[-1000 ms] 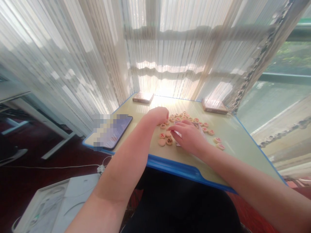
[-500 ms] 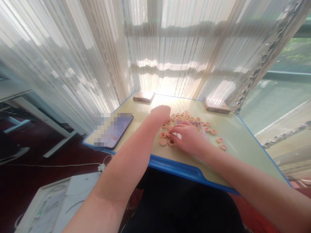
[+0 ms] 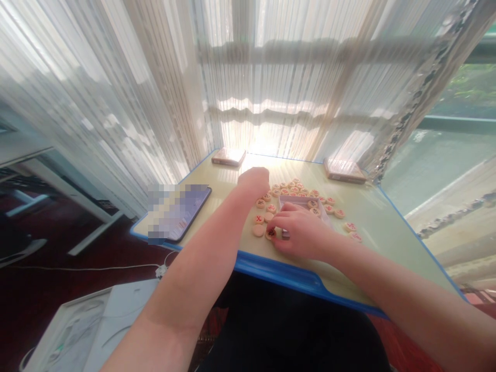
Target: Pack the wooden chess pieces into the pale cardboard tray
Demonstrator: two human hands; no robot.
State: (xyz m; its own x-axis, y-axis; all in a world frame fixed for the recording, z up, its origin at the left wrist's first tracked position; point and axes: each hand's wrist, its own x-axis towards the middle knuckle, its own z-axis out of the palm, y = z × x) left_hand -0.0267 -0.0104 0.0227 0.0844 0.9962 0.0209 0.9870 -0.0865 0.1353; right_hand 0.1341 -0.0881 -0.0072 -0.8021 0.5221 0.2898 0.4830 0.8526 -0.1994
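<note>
Several round wooden Chinese chess pieces [image 3: 259, 219], with red or black characters or plain faces, lie on the pale table [image 3: 380, 248]. My right hand [image 3: 300, 232] reaches in from the right, thumb and fingertips closed around a black-marked Chinese chess piece [image 3: 270, 234] near the front edge. Beneath that hand is a shallow box [image 3: 298, 199], partly hidden, with black-marked pieces [image 3: 315, 212] inside. Left of the main cluster, my left hand [image 3: 253, 181] is bent at the wrist beside the pieces. Its fingers are hidden behind the back of the hand.
A phone [image 3: 189, 214] lies at the table's left. Two flat boxes, one back left [image 3: 228, 156] and one back right [image 3: 344, 171], sit near the far edge. Loose red-marked pieces [image 3: 351, 227] lie to the right. Sheer curtains [image 3: 271, 77] hang behind the table.
My right hand has shifted slightly toward the front edge, and its fingertips have closed on the black-marked piece. My left hand stays in about the same place.
</note>
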